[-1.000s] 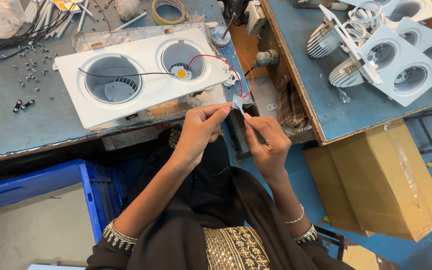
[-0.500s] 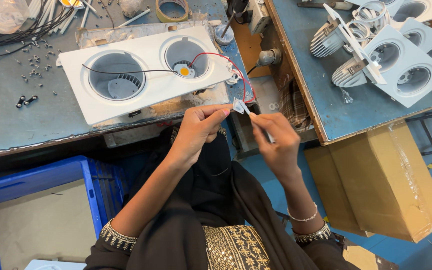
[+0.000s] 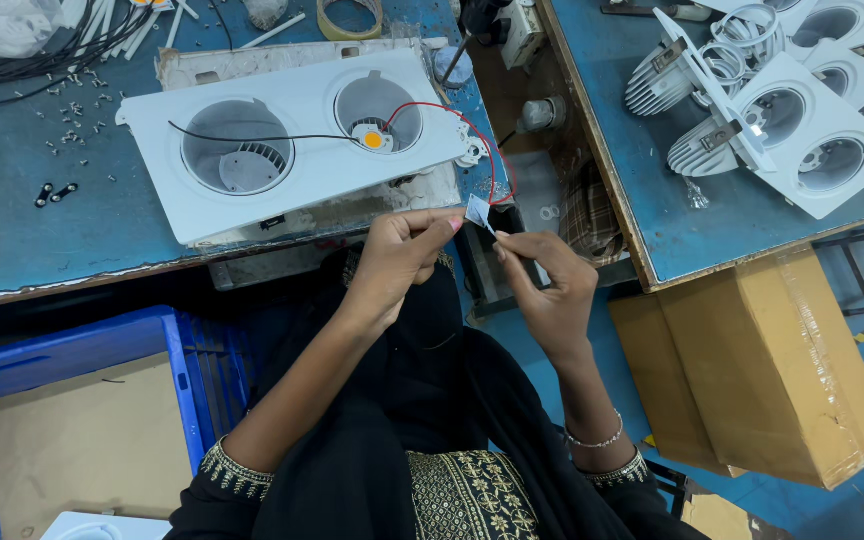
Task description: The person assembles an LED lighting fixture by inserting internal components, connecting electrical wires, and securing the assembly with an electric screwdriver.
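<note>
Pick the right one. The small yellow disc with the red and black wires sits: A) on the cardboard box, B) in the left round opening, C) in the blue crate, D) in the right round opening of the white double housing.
D: the yellow disc lies inside the right opening of the white housing; the left opening shows only a white vented part.

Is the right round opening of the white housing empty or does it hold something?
Not empty: the right opening of the housing holds a small chip with an orange centre.

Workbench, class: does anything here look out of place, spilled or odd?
Small screws lie scattered loose across the bench beside the white twin lamp housing, not in any tray. Nothing else stands out.
</note>
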